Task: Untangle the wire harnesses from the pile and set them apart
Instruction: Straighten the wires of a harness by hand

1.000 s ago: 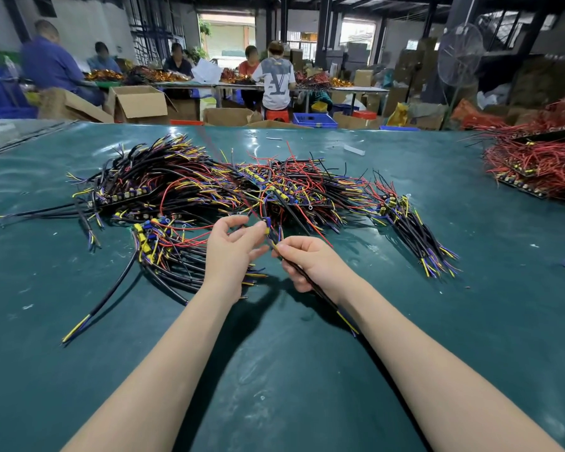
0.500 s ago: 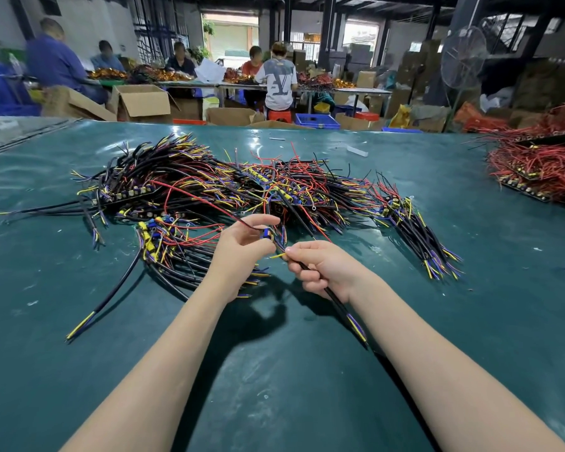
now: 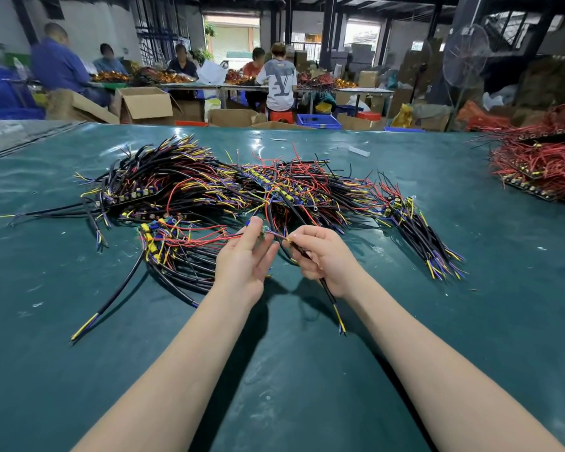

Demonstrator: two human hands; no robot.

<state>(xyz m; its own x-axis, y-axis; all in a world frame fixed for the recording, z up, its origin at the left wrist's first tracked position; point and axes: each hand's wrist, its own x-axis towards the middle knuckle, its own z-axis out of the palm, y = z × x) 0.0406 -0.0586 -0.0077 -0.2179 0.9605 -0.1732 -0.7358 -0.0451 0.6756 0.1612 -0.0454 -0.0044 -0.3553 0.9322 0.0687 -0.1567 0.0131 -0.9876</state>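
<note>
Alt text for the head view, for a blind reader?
The right hand grips a black cable over a green table; the open left hand touches its wired end. Behind them lies a tangled pile of multicoloured harnesses; red wires sit far right.

Bare forearms reach forward side by side. The left hand [image 3: 245, 259] stands edge-up with its fingers nearly straight, their tips just beside the right hand [image 3: 323, 256], whose curled fingers and thumb pinch a thin black-sheathed wire harness [image 3: 329, 296].

Black harness [image 3: 331, 300] tilts beside tangled multicoloured pile [image 3: 193, 190].
</note>
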